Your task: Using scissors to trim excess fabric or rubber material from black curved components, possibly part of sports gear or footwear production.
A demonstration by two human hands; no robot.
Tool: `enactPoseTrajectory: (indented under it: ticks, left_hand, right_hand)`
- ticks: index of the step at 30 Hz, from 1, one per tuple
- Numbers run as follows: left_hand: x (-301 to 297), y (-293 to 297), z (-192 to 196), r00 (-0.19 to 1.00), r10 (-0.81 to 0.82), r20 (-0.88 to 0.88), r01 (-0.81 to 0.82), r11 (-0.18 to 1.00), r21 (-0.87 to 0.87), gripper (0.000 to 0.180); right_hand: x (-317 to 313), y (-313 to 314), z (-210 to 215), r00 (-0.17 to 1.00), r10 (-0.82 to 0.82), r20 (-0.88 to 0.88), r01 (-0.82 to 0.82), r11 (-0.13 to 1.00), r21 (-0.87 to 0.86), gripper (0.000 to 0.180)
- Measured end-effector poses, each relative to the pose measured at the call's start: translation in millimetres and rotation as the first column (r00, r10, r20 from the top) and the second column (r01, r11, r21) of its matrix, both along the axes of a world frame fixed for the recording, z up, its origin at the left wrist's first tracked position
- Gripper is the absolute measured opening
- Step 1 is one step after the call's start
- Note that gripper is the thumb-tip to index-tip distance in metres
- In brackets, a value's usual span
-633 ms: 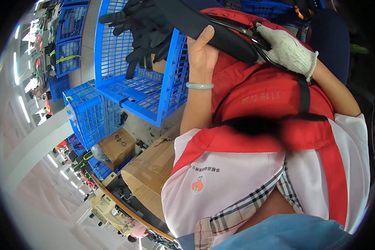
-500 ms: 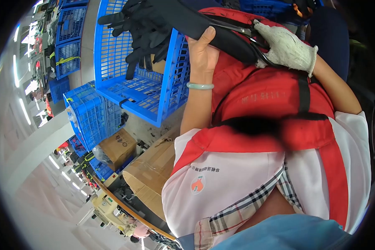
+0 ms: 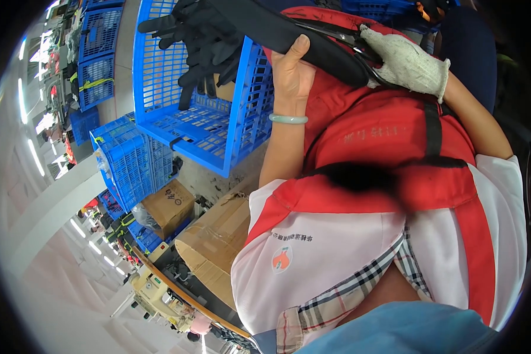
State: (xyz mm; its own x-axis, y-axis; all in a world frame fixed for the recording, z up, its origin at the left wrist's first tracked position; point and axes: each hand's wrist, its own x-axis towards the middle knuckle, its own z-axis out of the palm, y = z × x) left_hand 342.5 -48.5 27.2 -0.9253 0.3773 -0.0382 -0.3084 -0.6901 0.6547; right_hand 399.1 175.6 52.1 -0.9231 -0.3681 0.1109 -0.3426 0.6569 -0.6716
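Observation:
My left hand [image 3: 294,74], bare and with a pale green bangle at its wrist, is closed on a long black fabric piece [image 3: 321,56], its thumb lying on top. The piece reaches from the upper edge down toward my right hand. A white knitted glove covers my right hand [image 3: 408,65], which grips dark-handled scissors [image 3: 360,48]. The scissor blades point left along the far edge of the black piece; whether fabric lies between them I cannot tell. Beneath both hands spreads my red apron [image 3: 389,127].
A blue plastic crate [image 3: 233,115] with black gloves [image 3: 209,50] in it stands to the left. Farther left are stacked blue crates [image 3: 127,162], a cardboard box [image 3: 170,207] and a larger carton [image 3: 215,239]. A sewing machine [image 3: 150,289] stands at the lower left.
My left hand and the black piece have shifted slightly right. The scissor handles look closer together, and my right hand has barely moved.

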Motion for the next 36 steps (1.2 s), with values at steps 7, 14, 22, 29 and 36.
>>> enactPoseTrajectory:
  ticks: [7,14,22,29,36]
  left_hand:
    - [-3.7,-1.8,0.3,0.999,-0.023,-0.031,0.023,1.0,0.006,0.032]
    - [1.5,1.5,-2.1,1.0,-0.009,-0.024,0.009,1.0,-0.004,0.033]
    - [2.3,1.6,-2.5,1.0,-0.002,-0.013,0.002,1.0,0.014,0.034]
    - [2.4,2.4,-5.5,0.999,-0.043,0.012,0.043,0.998,0.052,0.037]
    - [6.1,8.2,-5.7,1.0,-0.017,-0.005,0.018,1.0,0.024,0.034]
  right_hand:
    - [7.9,4.6,13.2,0.994,-0.025,0.108,0.013,0.994,0.104,0.074]
    - [0.8,0.4,-8.7,0.993,-0.059,0.107,0.056,0.998,0.029,0.05]
    - [-0.8,8.0,8.7,0.997,0.079,-0.002,-0.078,0.988,0.134,0.064]
    - [2.4,5.1,14.0,0.992,0.027,0.125,-0.035,0.997,0.067,0.056]
    - [-0.8,0.4,-9.9,0.999,-0.019,-0.033,0.02,0.999,0.037,0.034]
